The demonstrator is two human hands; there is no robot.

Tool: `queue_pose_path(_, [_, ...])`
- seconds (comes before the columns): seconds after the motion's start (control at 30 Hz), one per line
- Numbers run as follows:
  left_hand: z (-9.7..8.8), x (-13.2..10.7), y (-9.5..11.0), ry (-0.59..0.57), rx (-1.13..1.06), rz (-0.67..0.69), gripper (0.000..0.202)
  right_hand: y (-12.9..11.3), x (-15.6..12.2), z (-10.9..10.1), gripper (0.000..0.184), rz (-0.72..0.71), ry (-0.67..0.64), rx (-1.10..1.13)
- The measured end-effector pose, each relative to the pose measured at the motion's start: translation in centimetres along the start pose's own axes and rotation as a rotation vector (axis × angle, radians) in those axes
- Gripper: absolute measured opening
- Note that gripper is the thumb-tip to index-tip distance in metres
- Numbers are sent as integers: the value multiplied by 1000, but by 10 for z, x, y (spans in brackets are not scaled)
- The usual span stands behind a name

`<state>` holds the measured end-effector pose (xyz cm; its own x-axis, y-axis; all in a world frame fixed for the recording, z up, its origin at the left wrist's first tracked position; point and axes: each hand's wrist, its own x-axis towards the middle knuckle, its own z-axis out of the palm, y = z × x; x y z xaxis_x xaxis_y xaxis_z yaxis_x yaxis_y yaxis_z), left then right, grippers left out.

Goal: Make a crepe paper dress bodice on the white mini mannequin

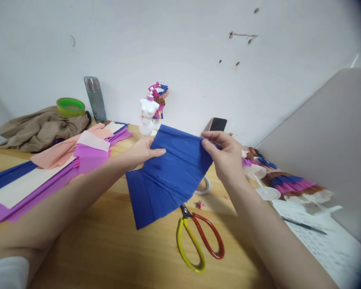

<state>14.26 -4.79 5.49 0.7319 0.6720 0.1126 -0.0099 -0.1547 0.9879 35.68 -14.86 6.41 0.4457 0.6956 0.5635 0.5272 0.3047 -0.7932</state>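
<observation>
A creased piece of blue crepe paper point(176, 164) is stretched between my two hands above the wooden table. My left hand point(144, 152) pinches its left edge, thumb on top and the other fingers behind. At the upper right corner my right hand point(224, 152) grips it between thumb and fingers. Below the paper lie scissors point(200, 237) with one yellow and one red handle; the blue sheet hides their blades. A roll of tape point(205, 186) shows partly behind the paper's right side, and small pink and brown scraps point(199, 204) lie near the scissors.
Crepe paper strips point(36, 180) in several colours cover the left. Behind stand a small white mannequin point(147, 114), a dressed one point(160, 102), a flask point(95, 100) and a phone point(218, 124). On the right lie a ruffled paper dress point(297, 184), a pencil point(305, 225) and printed sheets point(327, 249).
</observation>
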Motion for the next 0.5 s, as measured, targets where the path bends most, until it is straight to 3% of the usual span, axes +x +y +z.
queue_pose_path(0.17, [-4,0,1,143,5,-117,18,-7,-8,1,19,-336,101,-170])
queue_pose_path(0.23, [-3,-2,4,151,-28,-163,18,-16,-15,2,15,-491,100,-238])
queue_pose_path(0.3, [-2,-3,6,108,-89,-181,21,-26,-25,5,10,-600,-36,-238])
queue_pose_path(0.37, [-1,-3,8,63,-140,-173,23,-33,-35,10,8,-674,-276,-251])
queue_pose_path(0.5, [-3,-2,8,48,-133,-144,13,-37,-54,24,45,-852,-642,-445])
